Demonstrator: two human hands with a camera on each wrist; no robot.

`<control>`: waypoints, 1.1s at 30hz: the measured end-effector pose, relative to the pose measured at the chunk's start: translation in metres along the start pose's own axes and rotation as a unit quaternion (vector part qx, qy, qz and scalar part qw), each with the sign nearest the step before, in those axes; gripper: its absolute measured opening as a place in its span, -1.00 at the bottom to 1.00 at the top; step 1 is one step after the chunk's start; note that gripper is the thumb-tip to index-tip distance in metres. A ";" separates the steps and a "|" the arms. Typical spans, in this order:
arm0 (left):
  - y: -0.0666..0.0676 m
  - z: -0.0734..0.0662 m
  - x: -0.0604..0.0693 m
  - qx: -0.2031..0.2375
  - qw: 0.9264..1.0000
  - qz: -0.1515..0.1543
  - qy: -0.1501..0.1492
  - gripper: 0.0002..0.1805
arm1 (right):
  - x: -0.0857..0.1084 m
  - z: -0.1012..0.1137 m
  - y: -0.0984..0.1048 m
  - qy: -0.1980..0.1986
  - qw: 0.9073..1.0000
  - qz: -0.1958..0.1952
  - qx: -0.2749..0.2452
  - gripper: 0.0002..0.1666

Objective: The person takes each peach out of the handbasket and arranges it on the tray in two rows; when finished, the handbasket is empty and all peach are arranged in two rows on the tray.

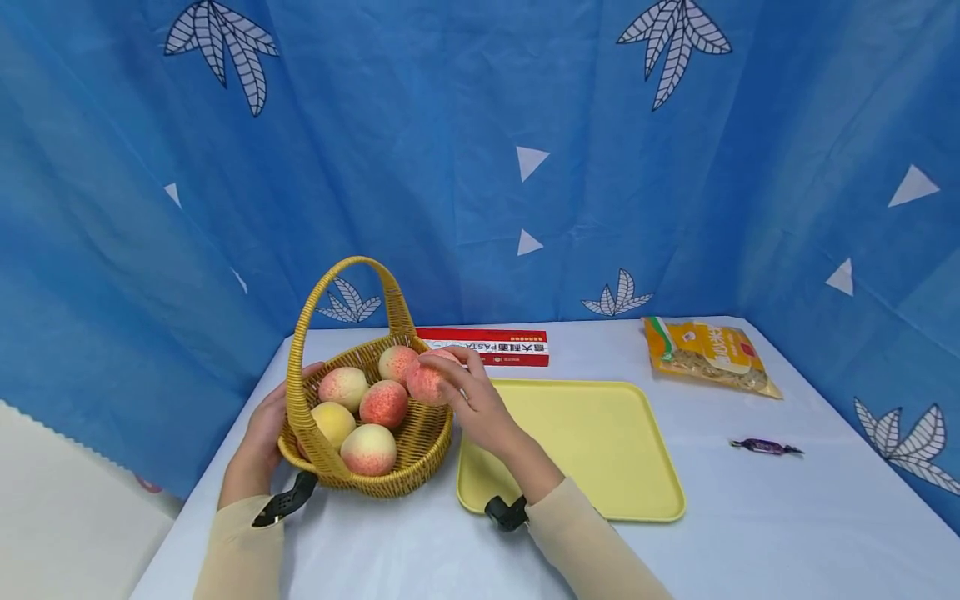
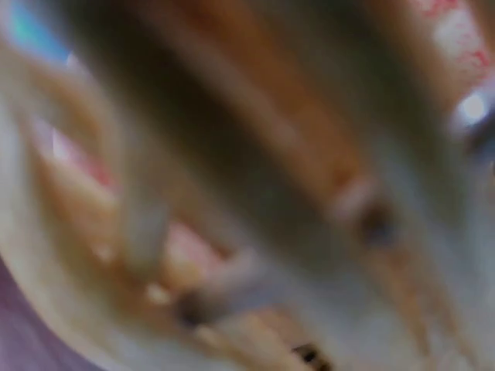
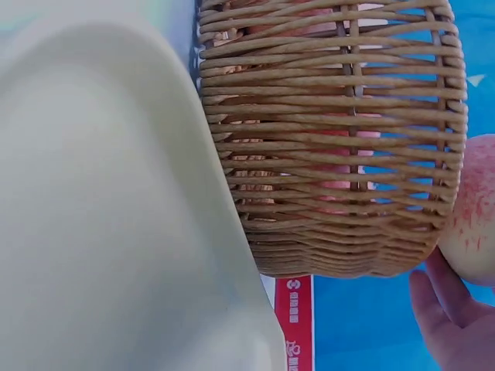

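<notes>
The pink peach (image 1: 424, 386) is up at the right rim of the brown basket (image 1: 408, 481). The right hand (image 1: 483, 412) holds it, with the fingers bent round it. The left hand (image 1: 266, 421) touches the left side of the basket, but I cannot tell if its fingers curl round the edge, since the left wrist view is very blurry.

The basket is woven and has 1 tall handle (image 1: 306, 329) that goes up over the top. Inside, 5 other peaches (image 1: 383, 404) show well: some are red and pale, and 1 is mostly yellow. A bit of something more peeks out behind the handle.

Just to the right of the basket, a flat yellow tray (image 1: 577, 450) lies on the white tabletop (image 1: 420, 550). A red pasta pack (image 1: 517, 337) lies behind the tray and the basket. Over on the right are a yellow bag (image 1: 708, 354) and, nearer, a little purple sweet (image 1: 765, 447). A blue curtain (image 1: 480, 167) with white leaves and triangles hangs at the back. Both sleeves (image 1: 592, 546) are cream.
</notes>
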State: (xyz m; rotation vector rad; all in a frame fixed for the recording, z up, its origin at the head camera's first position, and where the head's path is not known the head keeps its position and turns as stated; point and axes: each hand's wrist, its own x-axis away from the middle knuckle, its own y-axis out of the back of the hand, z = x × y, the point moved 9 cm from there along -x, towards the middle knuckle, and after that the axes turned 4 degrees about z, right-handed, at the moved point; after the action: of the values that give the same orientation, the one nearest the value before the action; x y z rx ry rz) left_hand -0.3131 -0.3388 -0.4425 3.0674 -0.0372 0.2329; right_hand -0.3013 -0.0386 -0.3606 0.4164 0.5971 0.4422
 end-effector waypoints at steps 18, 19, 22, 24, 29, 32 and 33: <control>0.004 -0.006 0.001 -0.034 0.999 0.003 -0.027 -0.42 | 0.013 -0.053 0.045 -0.168 0.962 -0.059 -0.206 -0.05; 0.004 -0.007 0.001 -0.033 0.999 0.004 -0.032 -0.42 | 0.013 -0.055 0.048 -0.174 0.961 -0.066 -0.203 -0.06; 0.005 -0.011 0.000 -0.042 0.998 0.007 -0.041 -0.39 | 0.016 -0.064 0.055 -0.202 0.958 -0.084 -0.187 -0.13; 0.004 -0.012 -0.001 -0.057 0.998 0.010 -0.037 -0.38 | 0.018 -0.070 0.058 -0.221 0.956 -0.089 -0.172 -0.14; 0.001 -0.014 0.001 -0.106 0.994 0.021 -0.032 -0.41 | 0.024 -0.081 0.066 -0.251 0.956 -0.089 -0.119 -0.13; -0.001 -0.019 0.003 -0.109 0.993 0.029 -0.043 -0.38 | 0.025 -0.082 0.069 -0.256 0.959 -0.088 -0.079 -0.14; -0.002 -0.021 0.003 -0.109 0.993 0.030 -0.047 -0.37 | 0.025 -0.083 0.070 -0.257 0.960 -0.087 -0.069 -0.14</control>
State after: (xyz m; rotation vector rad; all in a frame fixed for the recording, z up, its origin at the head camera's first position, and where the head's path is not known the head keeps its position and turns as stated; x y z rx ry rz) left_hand -0.3133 -0.3357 -0.4214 2.8605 -0.1480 0.0797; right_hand -0.3529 0.0517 -0.3994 0.3249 0.0944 0.1904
